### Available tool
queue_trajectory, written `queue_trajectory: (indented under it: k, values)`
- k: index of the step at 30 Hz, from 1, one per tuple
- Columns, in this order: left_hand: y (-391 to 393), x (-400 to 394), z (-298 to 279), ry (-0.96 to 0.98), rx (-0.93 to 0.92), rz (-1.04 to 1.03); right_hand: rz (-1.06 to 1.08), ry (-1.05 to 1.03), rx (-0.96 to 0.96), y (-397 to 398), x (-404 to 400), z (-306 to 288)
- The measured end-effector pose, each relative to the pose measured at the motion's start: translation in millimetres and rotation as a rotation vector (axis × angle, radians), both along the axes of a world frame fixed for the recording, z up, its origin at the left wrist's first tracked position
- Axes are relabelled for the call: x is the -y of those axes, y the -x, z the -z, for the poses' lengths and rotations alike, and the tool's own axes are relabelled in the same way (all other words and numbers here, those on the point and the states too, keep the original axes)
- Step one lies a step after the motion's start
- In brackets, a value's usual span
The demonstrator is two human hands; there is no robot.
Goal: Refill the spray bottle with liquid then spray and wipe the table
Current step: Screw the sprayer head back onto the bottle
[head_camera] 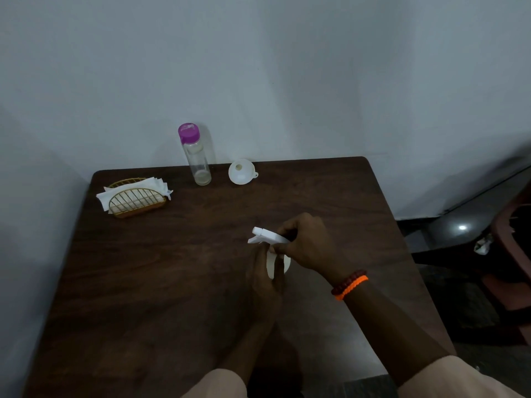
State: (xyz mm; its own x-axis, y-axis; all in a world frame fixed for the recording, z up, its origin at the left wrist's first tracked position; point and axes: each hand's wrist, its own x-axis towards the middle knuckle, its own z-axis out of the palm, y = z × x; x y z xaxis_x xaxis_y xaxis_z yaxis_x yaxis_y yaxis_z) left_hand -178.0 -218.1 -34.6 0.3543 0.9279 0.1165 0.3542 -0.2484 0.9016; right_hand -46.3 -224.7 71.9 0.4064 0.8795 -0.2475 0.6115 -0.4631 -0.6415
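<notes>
A small white spray bottle [270,264] stands near the middle of the dark wooden table [172,268]. My left hand [265,285] wraps around its body from the near side. My right hand [306,244] grips its white trigger head [265,236], whose nozzle points left. At the table's far edge stands a clear bottle [196,159] with a purple cap, shut. Just to the right of that bottle lies a white funnel [241,171]. The hands hide most of the spray bottle's body.
A gold wire holder with white paper napkins [135,195] sits at the far left of the table. Walls close in behind and on the left. A dark red chair [514,254] stands off the table's right side.
</notes>
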Motion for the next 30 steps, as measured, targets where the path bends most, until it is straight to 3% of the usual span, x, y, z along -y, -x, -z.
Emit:
queue_trajectory:
  k: [4, 12, 18, 22, 26, 30]
  values:
    - [-0.5, -0.5, -7.0, 0.178, 0.064, -0.013, 0.01, -0.008, 0.002, 2.0, 2.0, -0.8]
    - [-3.5, 6.5, 6.5, -0.081, 0.002, -0.032, 0.021, -0.05, 0.008, 3.6, 5.0, -2.4]
    - [-9.9, 4.4, -5.3, 0.145, 0.095, -0.103, 0.041, -0.038, 0.013, 5.6, 4.9, -1.5]
    - [-10.5, 1.8, 1.2, 0.114, 0.068, -0.015, 0.033, -0.036, 0.007, 3.9, 3.7, -1.5]
    - [-3.2, 0.2, 5.0, -0.056, -0.015, 0.029, 0.026, -0.023, 0.0, 4.1, 2.7, -2.5]
    - [-6.5, 0.6, 0.3, 0.165, 0.03, -0.033, 0.057, -0.016, 0.012, 5.6, 2.6, -1.3]
